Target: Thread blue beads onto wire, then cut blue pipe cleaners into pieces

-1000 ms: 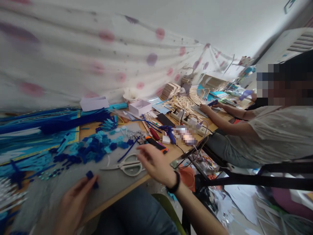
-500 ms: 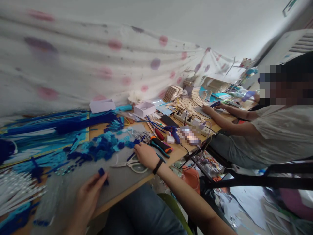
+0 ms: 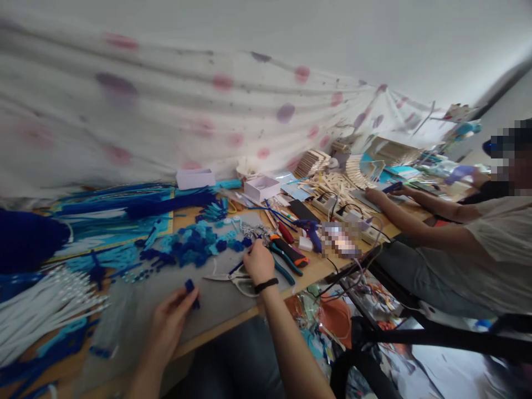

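Note:
Between the thumb and fingers of my left hand [image 3: 172, 313] is a small dark blue fuzzy piece [image 3: 193, 293], held above the grey mat [image 3: 158, 296]. My right hand [image 3: 260, 263] rests farther right, fingers bent down by a heap of small silvery metal parts [image 3: 254, 230]. Its fingertips are pressed together, and what they hold, if anything, is hidden. Scissors [image 3: 220, 277] lie partly under that hand, blades pointing left. Blue and turquoise fuzzy flower shapes [image 3: 193, 244] are piled between and beyond my hands. Just right of my right hand are orange-and-black-handled pliers [image 3: 290, 251].
Fuzzy blue stems [image 3: 112, 213] and white stems [image 3: 50, 310] lie at left. A blue glue gun [image 3: 311, 234], a power strip [image 3: 326, 208] with cords, and white boxes [image 3: 261, 188] stand beyond. Another person's hands [image 3: 378, 198] work at the right, near wooden sticks [image 3: 332, 183].
The view has turned left, so the scene sits farther right in the picture. My left hand keeps hold of the blue piece; my right hand stays by the metal parts.

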Demonstrator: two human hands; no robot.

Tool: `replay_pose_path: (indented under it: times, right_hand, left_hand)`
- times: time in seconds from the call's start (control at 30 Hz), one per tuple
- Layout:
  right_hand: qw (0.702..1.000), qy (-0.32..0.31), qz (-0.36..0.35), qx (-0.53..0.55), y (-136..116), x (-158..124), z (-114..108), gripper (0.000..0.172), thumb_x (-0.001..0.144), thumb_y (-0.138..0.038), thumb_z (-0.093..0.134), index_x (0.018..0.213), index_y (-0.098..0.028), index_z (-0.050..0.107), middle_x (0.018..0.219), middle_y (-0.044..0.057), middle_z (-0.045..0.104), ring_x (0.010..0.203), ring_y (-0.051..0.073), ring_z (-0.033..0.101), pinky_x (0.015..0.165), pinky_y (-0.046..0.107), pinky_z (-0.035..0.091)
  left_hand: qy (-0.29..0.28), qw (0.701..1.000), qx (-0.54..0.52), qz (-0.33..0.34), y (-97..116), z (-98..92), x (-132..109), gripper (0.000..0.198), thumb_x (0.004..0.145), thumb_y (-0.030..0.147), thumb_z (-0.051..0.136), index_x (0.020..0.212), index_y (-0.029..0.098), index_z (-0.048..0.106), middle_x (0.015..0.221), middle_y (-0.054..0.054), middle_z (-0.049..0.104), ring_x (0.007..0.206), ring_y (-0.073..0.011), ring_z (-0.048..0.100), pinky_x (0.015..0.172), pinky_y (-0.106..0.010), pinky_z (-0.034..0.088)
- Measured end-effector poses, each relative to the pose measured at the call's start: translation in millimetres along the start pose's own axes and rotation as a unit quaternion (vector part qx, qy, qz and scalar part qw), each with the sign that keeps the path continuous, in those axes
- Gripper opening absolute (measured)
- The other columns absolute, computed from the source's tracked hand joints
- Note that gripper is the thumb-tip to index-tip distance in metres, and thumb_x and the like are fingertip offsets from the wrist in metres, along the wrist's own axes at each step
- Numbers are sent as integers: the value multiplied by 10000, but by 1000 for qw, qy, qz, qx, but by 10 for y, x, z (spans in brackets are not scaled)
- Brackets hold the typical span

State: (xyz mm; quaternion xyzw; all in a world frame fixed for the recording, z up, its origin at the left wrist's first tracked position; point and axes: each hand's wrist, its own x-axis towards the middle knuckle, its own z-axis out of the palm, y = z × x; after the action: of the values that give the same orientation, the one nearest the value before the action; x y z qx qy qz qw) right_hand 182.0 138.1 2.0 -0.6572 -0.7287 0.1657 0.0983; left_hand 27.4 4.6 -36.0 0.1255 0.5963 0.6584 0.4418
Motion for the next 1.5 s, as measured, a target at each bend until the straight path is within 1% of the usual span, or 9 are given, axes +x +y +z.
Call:
replay_pose_path:
  times: [0.2, 0.47, 0.63, 0.8, 0.87, 0.97, 1.0, 1.17, 1.5]
  right_hand:
    - [999, -14, 38, 17, 12, 57, -50, 251, 865, -330, 565, 996, -116, 586, 1010, 205, 722, 968, 314, 698, 743, 350, 499]
    - [996, -12, 52, 70, -234, 109, -34, 260, 810, -83, 553, 1069, -65, 560, 1060, 271, 694, 1017, 326, 682, 801, 383, 487]
    - [982, 8, 31, 187, -90, 130, -109, 123, 752, -106, 600, 823, -184, 538, 889, 146, 706, 982, 302, 668, 806, 381, 488]
    - [929, -28, -75, 361, 50, -69, -328, 217, 789, -335, 623, 842, -232, 439, 782, 15, 659, 825, 218, 674, 723, 343, 544]
    - [877, -89, -131, 453, 24, -189, -385, 300, 760, -389, 674, 866, -241, 435, 786, -13, 647, 774, 190, 672, 693, 329, 559]
    - [770, -176, -201, 580, -54, -325, -406, 383, 705, -403, 768, 867, -245, 459, 778, -36, 626, 713, 154, 648, 680, 310, 553]
    - [749, -187, -214, 598, -78, -351, -403, 395, 695, -397, 788, 868, -243, 468, 776, -38, 626, 707, 145, 641, 685, 300, 544]
    - [752, -193, -234, 586, -127, -371, -392, 395, 696, -388, 802, 859, -233, 478, 784, -33, 640, 723, 129, 635, 706, 278, 511]
    - [734, -154, -236, 618, -86, -368, -380, 391, 696, -353, 804, 824, -223, 457, 752, -49, 636, 688, 106, 623, 665, 238, 485]
  left_hand:
    - [-14, 1000, -8, 0, 65, 35, -50, 394, 339, 338, 912, 649, 156, 751, 658, -27, 734, 663, -167, 655, 679, -261, 514]
    - [-47, 999, 2, 18, 46, 25, -51, 357, 427, 366, 897, 675, 148, 759, 724, -63, 758, 736, -194, 675, 745, -281, 512]
    - [-60, 998, -14, -4, 126, 47, -76, 357, 418, 361, 899, 677, 161, 755, 728, -52, 759, 694, -170, 670, 711, -271, 521]
    - [-97, 993, -21, -61, 279, 124, -146, 375, 443, 340, 904, 716, 130, 757, 717, -74, 757, 615, -143, 663, 612, -238, 519]
    - [-117, 990, -24, -76, 338, 185, -203, 372, 447, 337, 908, 713, 126, 756, 719, -78, 759, 619, -146, 669, 624, -241, 529]
    - [-147, 985, -23, -90, 407, 277, -298, 345, 473, 328, 906, 708, 127, 753, 719, -82, 761, 652, -176, 689, 649, -270, 547]
    - [-159, 983, -20, -94, 425, 300, -325, 333, 490, 326, 902, 714, 131, 752, 717, -82, 761, 666, -190, 698, 653, -280, 550]
    - [-180, 980, -14, -86, 491, 360, -408, 342, 520, 344, 893, 764, 143, 763, 699, -70, 761, 701, -220, 720, 631, -275, 544]
    - [-189, 978, -19, -88, 529, 444, -497, 391, 465, 349, 926, 760, 138, 779, 705, -57, 762, 664, -156, 692, 636, -236, 551]
